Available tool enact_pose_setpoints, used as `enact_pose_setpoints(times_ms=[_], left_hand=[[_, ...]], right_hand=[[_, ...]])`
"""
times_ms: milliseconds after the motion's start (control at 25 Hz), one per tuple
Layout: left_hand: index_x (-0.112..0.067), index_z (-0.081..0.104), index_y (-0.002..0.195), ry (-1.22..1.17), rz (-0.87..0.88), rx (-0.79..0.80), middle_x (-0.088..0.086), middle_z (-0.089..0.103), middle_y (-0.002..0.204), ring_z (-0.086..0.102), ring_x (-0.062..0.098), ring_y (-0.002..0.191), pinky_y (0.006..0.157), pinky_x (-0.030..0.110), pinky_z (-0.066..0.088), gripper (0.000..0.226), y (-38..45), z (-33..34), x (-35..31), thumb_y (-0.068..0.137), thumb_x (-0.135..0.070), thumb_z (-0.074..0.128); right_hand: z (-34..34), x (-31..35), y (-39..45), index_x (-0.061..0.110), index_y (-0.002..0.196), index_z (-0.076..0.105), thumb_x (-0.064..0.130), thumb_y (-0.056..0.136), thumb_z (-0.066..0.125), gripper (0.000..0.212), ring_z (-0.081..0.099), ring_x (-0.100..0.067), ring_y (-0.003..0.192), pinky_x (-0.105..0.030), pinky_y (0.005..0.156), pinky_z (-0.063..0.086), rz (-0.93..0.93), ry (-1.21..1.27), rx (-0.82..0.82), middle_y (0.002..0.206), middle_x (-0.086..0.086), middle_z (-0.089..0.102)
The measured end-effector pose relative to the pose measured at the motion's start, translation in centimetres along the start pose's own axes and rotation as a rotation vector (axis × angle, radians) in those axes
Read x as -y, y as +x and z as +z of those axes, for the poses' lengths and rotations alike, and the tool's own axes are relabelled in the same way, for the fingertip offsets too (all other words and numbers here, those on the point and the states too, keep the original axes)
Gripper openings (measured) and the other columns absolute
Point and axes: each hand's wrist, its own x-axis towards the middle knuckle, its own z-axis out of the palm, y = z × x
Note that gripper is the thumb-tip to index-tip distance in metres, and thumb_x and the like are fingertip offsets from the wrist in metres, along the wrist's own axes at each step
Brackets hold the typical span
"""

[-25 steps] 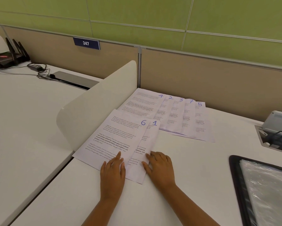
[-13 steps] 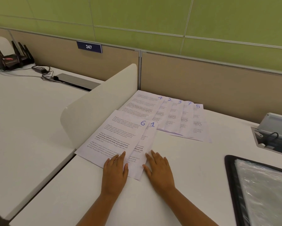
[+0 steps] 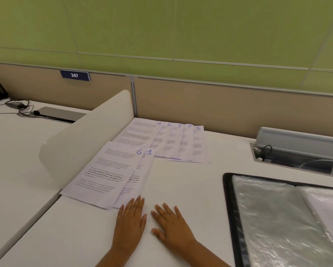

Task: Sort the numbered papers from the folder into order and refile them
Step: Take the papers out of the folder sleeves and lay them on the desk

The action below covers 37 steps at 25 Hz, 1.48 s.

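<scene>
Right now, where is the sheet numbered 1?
In the head view, sheet 1 lies left of centre on the desk, tucked under sheet 6, just beyond the left hand.

White desk point(image 3: 181, 182): numbered papers point(image 3: 167, 139), open folder point(image 3: 277, 218), flat hands.

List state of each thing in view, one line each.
left hand: open, flat on the desk, fingertips at the near edge of sheet 1
right hand: open, flat on the desk, off the papers
sheet 6: face up, overlapping sheet 1
sheet 1: face up, mostly under sheet 6
far sheets: fanned, reading 4, 2, 3, 7, 5, unsorted
folder: lying open, one sheet in a right-hand sleeve
desk cable box: lid raised
</scene>
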Motion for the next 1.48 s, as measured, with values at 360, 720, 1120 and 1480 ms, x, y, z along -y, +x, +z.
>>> enact_pose_setpoints(times_ms=[360, 720, 1120, 1480], left_hand=[[-0.021, 0.039, 0.131, -0.185, 0.198, 0.093, -0.001, 0.059, 0.128, 0.038, 0.011, 0.122, 0.107, 0.027, 0.014, 0.047, -0.3, 5.5, -18.4, 0.101, -0.038, 0.006], [-0.016, 0.043, 0.134, -0.132, 0.263, 0.318, 0.001, 0.056, 0.131, 0.036, 0.015, 0.125, 0.095, 0.043, 0.041, 0.056, -0.4, 7.7, -27.9, 0.1, -0.046, 0.01], [-0.002, 0.047, 0.134, -0.084, 0.112, 0.283, 0.014, 0.048, 0.138, 0.047, 0.032, 0.126, 0.099, 0.051, 0.038, 0.068, 0.6, 10.2, -29.2, 0.091, -0.047, 0.019], [-0.006, 0.039, 0.14, -0.105, 0.092, 0.192, 0.011, 0.045, 0.141, 0.039, 0.027, 0.133, 0.107, 0.047, 0.031, 0.073, 0.2, 10.6, -29.5, 0.089, -0.052, 0.016]], right_hand=[[-1.7, -11.2, -11.2, 0.035, 0.115, 0.066, 0.039, 0.1, 0.01, 0.058, 0.055, -0.009, 0.12, -0.045, 0.105, 0.013, 0.273, 0.019, -0.202, 0.124, 0.014, 0.062], [-0.8, -26.9, -26.8, 0.024, 0.145, 0.032, 0.07, 0.078, -0.007, 0.091, 0.019, -0.017, 0.144, -0.036, 0.115, 0.006, 0.704, 0.239, -0.396, 0.154, 0.004, 0.025], [1.9, -33.3, -37.1, 0.008, 0.15, 0.006, 0.047, 0.096, 0.013, 0.067, 0.006, -0.026, 0.146, -0.044, 0.119, 0.005, 1.266, 0.209, -0.329, 0.158, -0.012, 0.01], [-2.7, -28.3, -31.4, 0.051, 0.139, 0.007, 0.008, 0.098, 0.036, 0.066, 0.06, -0.001, 0.067, -0.038, 0.104, 0.041, 0.786, 0.756, -0.822, 0.136, 0.013, 0.043]])
